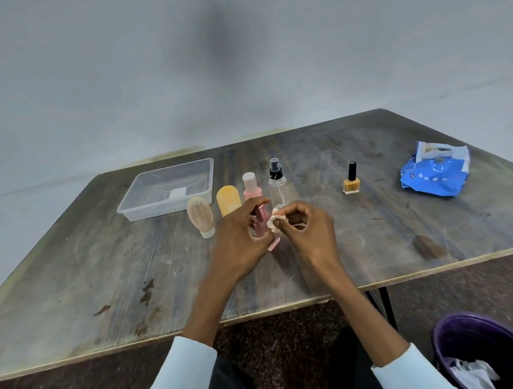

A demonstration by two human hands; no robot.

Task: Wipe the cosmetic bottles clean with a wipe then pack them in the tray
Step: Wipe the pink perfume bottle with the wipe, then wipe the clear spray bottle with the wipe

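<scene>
1. A purple bin (456,341) sits nearest, low right.
2. The left hand (240,240) grips a pink bottle (261,221); the right hand (307,230) pinches a white wipe (274,221) against it.
3. Beyond, apparently empty, lies the clear tray (136,209).

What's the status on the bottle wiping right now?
Left hand holds pink bottle. Right hand pinches wipe against it. Tray empty, nothing blocking.

Pale blue sleeves (196,366) end above bare wrists; dark trousers (231,385), apparently.
</scene>
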